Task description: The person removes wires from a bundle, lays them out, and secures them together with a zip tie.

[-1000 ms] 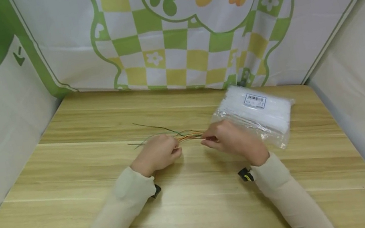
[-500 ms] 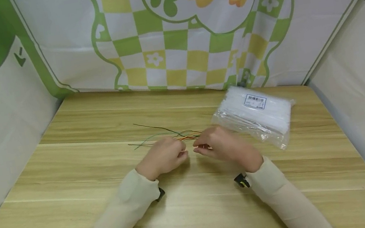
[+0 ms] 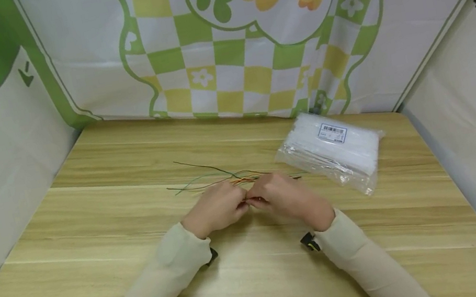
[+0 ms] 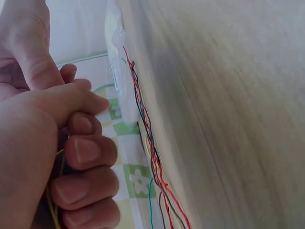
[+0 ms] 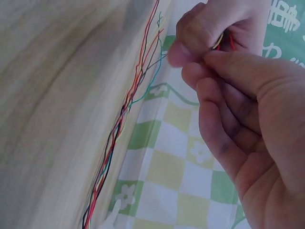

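Both hands meet fingertip to fingertip over the middle of the table. My left hand (image 3: 217, 208) has its fingers curled round thin wires; a yellow wire (image 5: 219, 42) and a red wire (image 5: 232, 41) show at its palm in the right wrist view. My right hand (image 3: 290, 198) pinches at the same wires with thumb and forefinger, their ends hidden by the fingertips. Behind the hands, a loose bundle of red, black, green and pale wires (image 5: 126, 106) lies along the table. Its dark and green ends spread left in the head view.
A clear plastic bag of white strips (image 3: 353, 149), with a barcode label (image 3: 332, 133), lies at the back right of the wooden table (image 3: 87, 217). A checked, flowered cloth (image 3: 223, 66) hangs behind the table, and pale cloth walls stand at both sides.
The right hand has moved left and the left hand slightly right, both nearer the person, until their fingertips meet. The wire bundle behind them now shows separately from the hands.
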A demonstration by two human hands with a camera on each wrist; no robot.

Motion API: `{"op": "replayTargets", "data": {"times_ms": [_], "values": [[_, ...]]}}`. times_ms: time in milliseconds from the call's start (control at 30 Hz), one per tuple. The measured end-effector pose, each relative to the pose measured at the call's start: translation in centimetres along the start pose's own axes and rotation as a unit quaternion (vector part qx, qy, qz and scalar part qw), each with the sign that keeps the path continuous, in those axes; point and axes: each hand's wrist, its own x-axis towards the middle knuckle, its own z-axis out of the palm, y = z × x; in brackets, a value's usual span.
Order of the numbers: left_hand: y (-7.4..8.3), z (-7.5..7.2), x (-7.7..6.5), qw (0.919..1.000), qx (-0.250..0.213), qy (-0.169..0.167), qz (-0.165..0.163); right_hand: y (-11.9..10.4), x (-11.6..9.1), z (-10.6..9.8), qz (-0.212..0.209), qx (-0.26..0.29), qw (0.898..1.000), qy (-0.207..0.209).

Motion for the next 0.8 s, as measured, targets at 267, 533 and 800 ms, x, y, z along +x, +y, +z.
{"op": "replayTargets", "data": {"times_ms": [267,533,800], "values": [[-0.6,-0.7,-0.2,0.9975,-0.009,-0.067,-0.018,2.1,-0.7,-1.0,0.000,-0.007,0.999,0.035],[-0.9,-0.9,-0.5,0.9965,-0.025,-0.075,-0.026,2.6,-1.2,-1.2,0.032,-0.005,0.999,0.005],[-0.5,-0.9,-0.3,0.9967,-0.025,-0.073,-0.026,2.7,-1.0,-0.4,0.037,-0.037,0.999,0.015]]}}
